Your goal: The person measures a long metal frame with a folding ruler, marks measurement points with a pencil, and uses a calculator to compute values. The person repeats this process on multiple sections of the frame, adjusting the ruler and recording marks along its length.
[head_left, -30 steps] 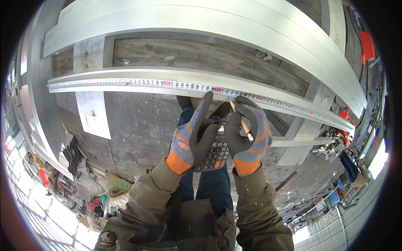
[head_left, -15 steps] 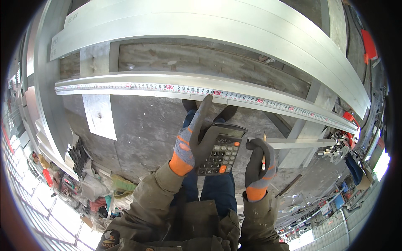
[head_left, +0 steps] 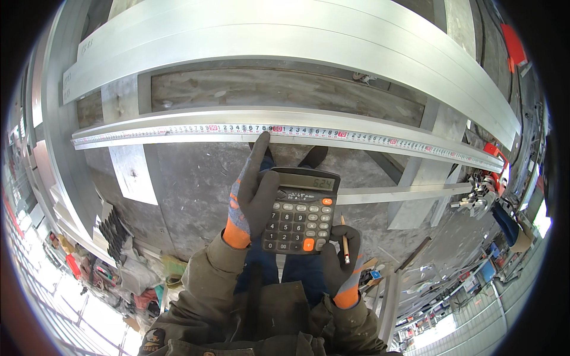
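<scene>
My left hand (head_left: 254, 199), in a grey and orange work glove, is closed on the left side of a black calculator (head_left: 301, 216) with grey and orange keys and digits on its display. Its index finger stretches up to the lower edge of a white tape measure (head_left: 309, 132). That tape lies stretched along a long aluminium profile (head_left: 196, 115). My right hand (head_left: 339, 267), gloved the same way, is closed around a pencil (head_left: 346, 246) that points upward. Its fingers are at the calculator's lower right corner; whether they press a key is hidden.
Wide aluminium profiles (head_left: 237, 38) lie side by side beyond the tape. A shorter bar (head_left: 404, 193) sits to the right, near a pile of metal pieces (head_left: 475, 193). Bags and rags (head_left: 133, 273) crowd the lower left. My feet are below the tape.
My right hand has moved left and down with the pencil, from apart to beside the calculator. The calculator now sits more upright, and its display shows digits. The view has shifted slightly.
</scene>
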